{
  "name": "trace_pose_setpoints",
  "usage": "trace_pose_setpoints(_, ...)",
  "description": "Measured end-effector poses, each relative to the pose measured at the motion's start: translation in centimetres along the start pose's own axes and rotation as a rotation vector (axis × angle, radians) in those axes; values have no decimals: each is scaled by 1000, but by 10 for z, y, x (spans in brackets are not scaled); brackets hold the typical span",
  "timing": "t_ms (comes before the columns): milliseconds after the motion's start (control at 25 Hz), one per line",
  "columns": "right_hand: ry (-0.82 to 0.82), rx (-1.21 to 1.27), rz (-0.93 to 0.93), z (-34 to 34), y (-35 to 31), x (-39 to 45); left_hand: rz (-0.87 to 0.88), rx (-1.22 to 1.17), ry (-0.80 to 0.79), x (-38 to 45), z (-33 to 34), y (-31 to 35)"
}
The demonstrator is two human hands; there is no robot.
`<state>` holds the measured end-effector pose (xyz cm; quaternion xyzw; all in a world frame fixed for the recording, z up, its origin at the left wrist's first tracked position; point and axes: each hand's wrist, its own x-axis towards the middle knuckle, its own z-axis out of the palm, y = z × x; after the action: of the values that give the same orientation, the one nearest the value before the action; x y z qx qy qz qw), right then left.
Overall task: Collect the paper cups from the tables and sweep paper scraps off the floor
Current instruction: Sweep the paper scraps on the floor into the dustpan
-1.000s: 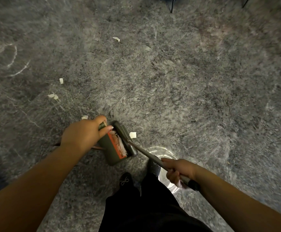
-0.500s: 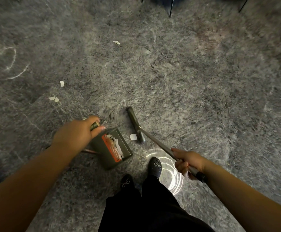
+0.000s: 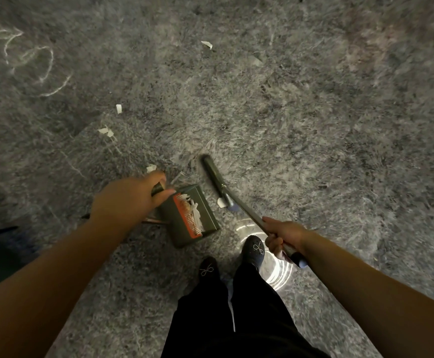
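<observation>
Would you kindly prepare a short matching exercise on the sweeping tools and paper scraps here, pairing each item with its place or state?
Items:
1. dark green dustpan
2. long-handled broom
3. white paper scrap by the broom head
4. left hand

Places or states:
A. lying loose on the grey carpet
B. gripping the dustpan's handle
C. holding white scraps inside
D. held by the right hand

Pairs: 1-C, 2-D, 3-A, 4-B

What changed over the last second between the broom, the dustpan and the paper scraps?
The broom head, which lay against the dustpan mouth a second ago, has swung out and away to its right, leaving one scrap between them. The left hand still grips the dustpan handle and the right hand the broom stick. Scraps inside the pan and on the floor further off stayed put.
</observation>
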<state>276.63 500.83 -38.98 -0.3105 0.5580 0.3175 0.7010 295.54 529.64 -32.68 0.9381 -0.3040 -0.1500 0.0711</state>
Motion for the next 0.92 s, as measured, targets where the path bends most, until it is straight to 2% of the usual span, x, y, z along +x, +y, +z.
trace_pose_setpoints(200,-188,29,199,16,6,-4,12,37,8,4,1,1)
trace_pose_setpoints(360,-239,103,183,7,7,-20,0,23,-15,8,1,-1)
trace_pose_setpoints(560,-126,-5,81,-3,11,-31,6,-1,-17,6,-3,-7)
trace_pose_setpoints(720,-75,14,39,-9,2,-37,31,-49,-20,0,-8,-14)
trace_pose_setpoints(920,16,-29,-20,-5,-7,-30,44,30,-88,3,-14,-15)
